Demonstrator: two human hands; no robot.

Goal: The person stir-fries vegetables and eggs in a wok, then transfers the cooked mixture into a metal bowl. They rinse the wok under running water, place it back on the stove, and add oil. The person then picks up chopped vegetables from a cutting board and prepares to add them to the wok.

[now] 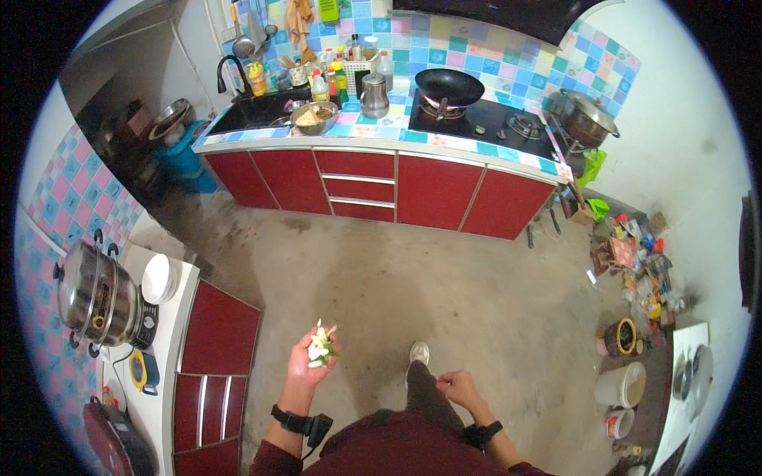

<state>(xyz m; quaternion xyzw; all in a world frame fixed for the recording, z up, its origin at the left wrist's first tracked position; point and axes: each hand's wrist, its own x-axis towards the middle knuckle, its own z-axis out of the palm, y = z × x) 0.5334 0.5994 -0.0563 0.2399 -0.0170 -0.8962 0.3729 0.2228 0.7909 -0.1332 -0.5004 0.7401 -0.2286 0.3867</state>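
My left hand [312, 357], palm up, cups a small heap of white and green vegetable pieces [321, 347], perhaps garlic or scallion. Over by my right thigh, my right hand [459, 388] is loosely curled, and nothing shows in its fingers. Across the floor a black wok [449, 87] sits on the left burner of the gas hob [488, 128], where an orange glow shows beneath it. Left of the hob stand a metal jug [375, 98] and a steel bowl [315, 126] with food and what looks like a wooden utensil in it.
The red-fronted counter [357, 178] runs ahead, with a black sink [256, 113] at its left. A second counter [187, 273] on my left bears a steamer pot [98, 291] and white bowls [158, 278]. Rubbish [646, 268] and buckets [619, 384] line the right wall.
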